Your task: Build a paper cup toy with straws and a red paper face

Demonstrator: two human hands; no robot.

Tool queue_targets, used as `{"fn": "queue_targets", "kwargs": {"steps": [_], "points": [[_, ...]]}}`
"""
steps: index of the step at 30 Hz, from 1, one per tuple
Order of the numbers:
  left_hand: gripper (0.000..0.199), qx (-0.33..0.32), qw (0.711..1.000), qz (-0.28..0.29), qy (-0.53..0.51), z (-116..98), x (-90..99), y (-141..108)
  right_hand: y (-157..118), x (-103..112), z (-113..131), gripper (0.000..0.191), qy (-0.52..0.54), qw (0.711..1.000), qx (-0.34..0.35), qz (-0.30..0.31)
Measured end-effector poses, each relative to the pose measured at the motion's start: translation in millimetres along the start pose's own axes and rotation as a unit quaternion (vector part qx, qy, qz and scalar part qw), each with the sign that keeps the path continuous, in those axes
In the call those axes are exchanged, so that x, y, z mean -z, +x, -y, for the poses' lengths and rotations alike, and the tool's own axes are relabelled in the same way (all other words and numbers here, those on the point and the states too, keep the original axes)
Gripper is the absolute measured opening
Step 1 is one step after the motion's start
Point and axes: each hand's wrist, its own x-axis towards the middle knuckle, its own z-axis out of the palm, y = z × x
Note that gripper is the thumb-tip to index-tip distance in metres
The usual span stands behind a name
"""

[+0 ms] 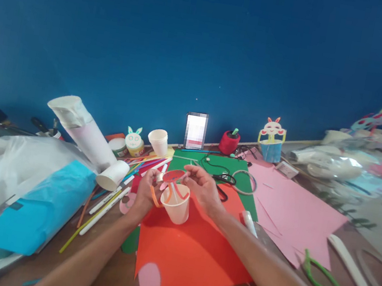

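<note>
In the head view my left hand (147, 190) is closed round the left side of a small red rounded piece (172, 176), which looks like paper. My right hand (204, 190) has its thumb and finger together at the right edge of that same piece. Just below, a white paper cup (175, 209) tilts slightly, with orange and pale strips at its mouth. An orange strip (154, 196) curves down beside my left fingers. Whether the cup rests on the orange-red sheet (195, 251) or hangs from the strips, I cannot tell.
Markers (105, 211) and a tipped white cup (112, 175) lie left, near a blue packet (41, 208). Pink sheets (295, 199), a green pipe cleaner (321, 281) and plastic-wrapped items (336, 162) are right. A phone-like screen (195, 131) stands against the blue wall.
</note>
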Motion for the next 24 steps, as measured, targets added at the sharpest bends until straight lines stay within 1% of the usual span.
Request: {"fn": "queue_targets", "kwargs": {"steps": [2,4,6,8,10,14,16,21,24], "points": [[0.021,-0.029,0.998,0.002,0.062,-1.4,1.9,1.1,0.8,0.7,-1.0,0.027,-0.008,1.0,-0.003,-0.007],[0.019,-0.049,0.992,-0.014,0.118,-4.8,3.7,2.1,1.2,0.8,-1.3,0.027,-0.02,1.0,-0.005,-0.01],[0.02,-0.064,0.987,-0.025,0.146,-8.6,4.7,2.1,1.1,0.2,-0.8,0.026,-0.032,0.999,-0.002,-0.01],[0.022,-0.087,0.985,-0.019,0.148,-10.9,4.9,1.0,0.7,-0.7,0.5,0.024,-0.042,0.999,0.0,-0.011],[0.023,-0.112,0.984,0.0,0.14,-10.7,4.7,-1.0,0.4,-1.3,2.1,0.02,-0.052,0.999,0.001,-0.017],[0.022,-0.124,0.983,0.027,0.132,-6.2,3.9,-5.2,0.7,0.0,2.6,0.013,-0.057,0.997,-0.008,-0.041],[0.02,-0.119,0.983,0.025,0.135,-4.1,3.4,-5.7,1.2,1.2,1.5,0.011,-0.052,0.997,-0.014,-0.051],[0.019,-0.116,0.985,-0.002,0.13,-1.8,2.4,-3.1,2.0,1.5,-0.7,0.007,-0.045,0.998,-0.018,-0.048],[0.019,-0.115,0.985,0.005,0.13,-2.6,2.2,-3.2,2.2,0.6,-1.0,0.007,-0.05,0.996,-0.024,-0.063]]}}
